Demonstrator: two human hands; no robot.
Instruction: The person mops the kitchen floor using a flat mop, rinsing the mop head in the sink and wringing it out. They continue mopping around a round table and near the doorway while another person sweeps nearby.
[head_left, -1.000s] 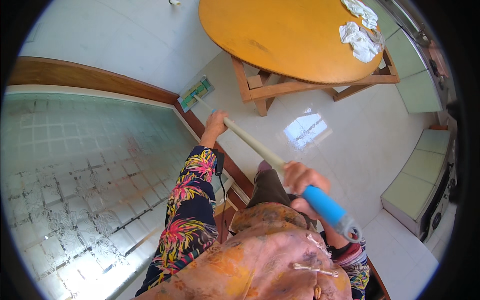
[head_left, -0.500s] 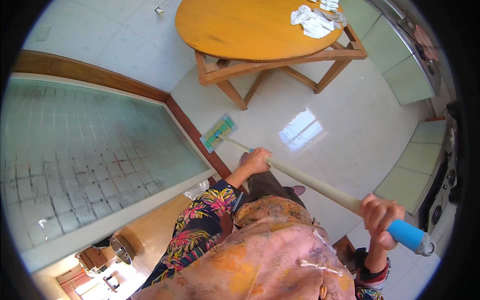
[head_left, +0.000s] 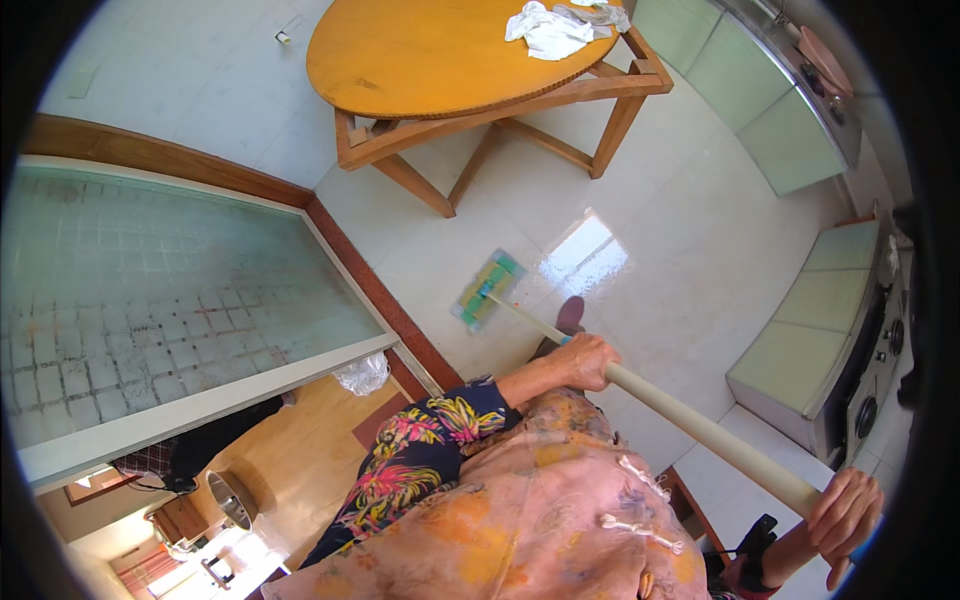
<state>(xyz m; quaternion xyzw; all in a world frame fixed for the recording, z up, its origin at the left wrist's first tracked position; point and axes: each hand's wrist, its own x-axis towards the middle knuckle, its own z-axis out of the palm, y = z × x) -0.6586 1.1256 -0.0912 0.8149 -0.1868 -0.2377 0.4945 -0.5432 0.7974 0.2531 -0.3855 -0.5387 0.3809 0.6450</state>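
The floor [head_left: 700, 230] is pale glossy tile with a bright patch of glare on it. A flat green mop head [head_left: 487, 290] lies on it, just beside that shiny patch. A round wooden desk [head_left: 420, 60] stands on the floor further off, and a couple of crumpled white cloths [head_left: 550, 30] sit near its far edge. A white plastic bag [head_left: 363, 374] lies by the wooden door frame.

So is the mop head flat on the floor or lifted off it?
Flat on the floor: the mop head lies level on the white tiles, its pole slanting up to the left hand.
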